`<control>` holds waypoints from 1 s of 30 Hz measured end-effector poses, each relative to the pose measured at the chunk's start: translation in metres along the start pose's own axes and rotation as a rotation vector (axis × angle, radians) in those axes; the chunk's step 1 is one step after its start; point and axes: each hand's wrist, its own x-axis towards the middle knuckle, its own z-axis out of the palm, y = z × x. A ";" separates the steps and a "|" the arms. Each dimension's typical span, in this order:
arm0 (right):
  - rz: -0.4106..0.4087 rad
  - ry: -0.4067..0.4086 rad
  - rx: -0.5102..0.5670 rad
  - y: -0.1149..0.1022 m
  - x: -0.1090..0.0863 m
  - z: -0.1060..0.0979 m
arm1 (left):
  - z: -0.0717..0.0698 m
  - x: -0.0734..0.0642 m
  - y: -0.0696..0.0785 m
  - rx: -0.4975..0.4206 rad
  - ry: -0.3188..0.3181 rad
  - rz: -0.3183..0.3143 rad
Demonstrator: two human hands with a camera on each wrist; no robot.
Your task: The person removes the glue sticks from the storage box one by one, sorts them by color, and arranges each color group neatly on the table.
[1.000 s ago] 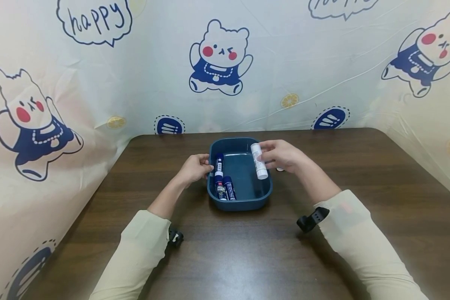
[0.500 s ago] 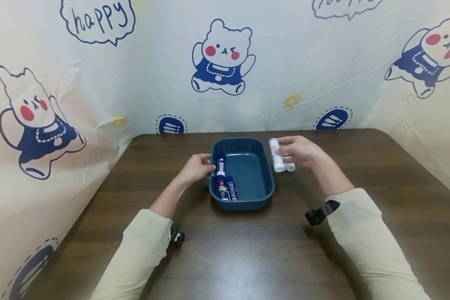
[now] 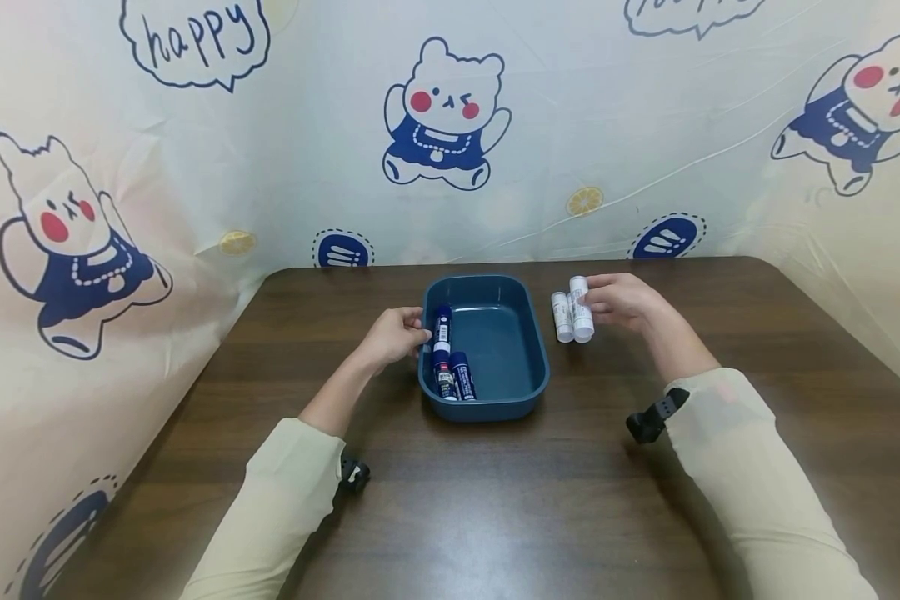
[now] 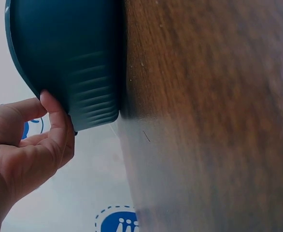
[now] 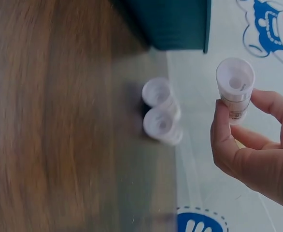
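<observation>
A white glue stick (image 3: 581, 310) is pinched between the fingertips and thumb of my right hand (image 3: 624, 302). The right wrist view shows this held glue stick (image 5: 235, 84) raised off the table, its hollow end facing the camera. Below it, two other white glue sticks lie side by side, a farther one (image 5: 157, 93) and a nearer one (image 5: 160, 124). In the head view the held one partly covers them. My left hand (image 3: 392, 337) pinches the left rim of a dark blue bin (image 3: 487, 410). Several blue glue sticks (image 3: 442, 332) lie along the bin's left side.
The bin stands on a brown wooden table (image 3: 450, 500), near its far edge. A patterned cloth (image 3: 285, 150) hangs behind and beside the table. Black straps with small cameras (image 3: 648, 421) sit at the wrists.
My right hand has carried the white glue stick from above the bin's right side out to the right, over the white ones on the table. My left hand keeps its grip on the rim.
</observation>
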 end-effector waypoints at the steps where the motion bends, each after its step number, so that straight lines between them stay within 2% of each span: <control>1: 0.004 0.006 -0.004 0.001 0.001 -0.002 | 0.000 0.000 0.000 -0.001 0.001 0.002; 17: 0.082 0.160 -0.025 0.016 0.014 -0.023 | 0.000 0.001 -0.001 -0.002 0.005 0.017; 24: 0.111 0.192 -0.039 0.028 0.029 -0.032 | 0.000 0.000 -0.001 0.003 0.005 0.021; 30: 0.123 0.197 -0.075 0.029 0.028 -0.028 | 0.000 0.000 -0.001 0.008 0.006 0.017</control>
